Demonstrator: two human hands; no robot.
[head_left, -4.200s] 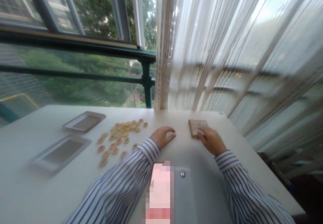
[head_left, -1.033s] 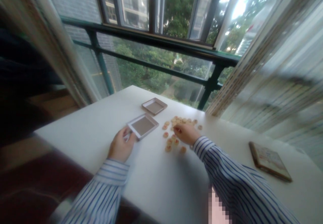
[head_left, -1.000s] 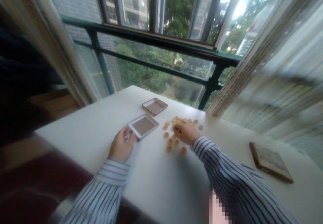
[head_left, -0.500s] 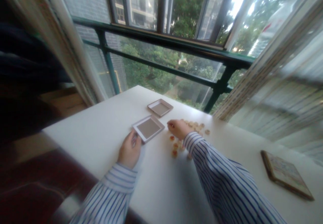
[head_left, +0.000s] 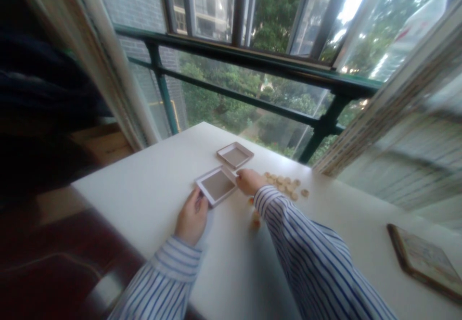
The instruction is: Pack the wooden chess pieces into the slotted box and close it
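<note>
A shallow square tray (head_left: 217, 185) with a pale rim lies on the white table (head_left: 151, 180). My left hand (head_left: 192, 215) grips the tray's near corner with curled fingers. My right hand (head_left: 249, 181), fingers pinched together, rests at the tray's right edge; what it holds, if anything, is too small to see. Several small round tan pieces (head_left: 285, 185) lie scattered just right of that hand, and a few more (head_left: 255, 220) sit beside my right sleeve.
A second, similar tray (head_left: 235, 154) lies farther back towards the window. A flat wooden board (head_left: 426, 262) sits at the table's right end. The table's left edge drops off to a dark floor. A green railing and curtains stand behind.
My right hand has moved left from the heap of round pieces to the near tray's right edge. The left hand stays on the tray's corner. The view has shifted slightly.
</note>
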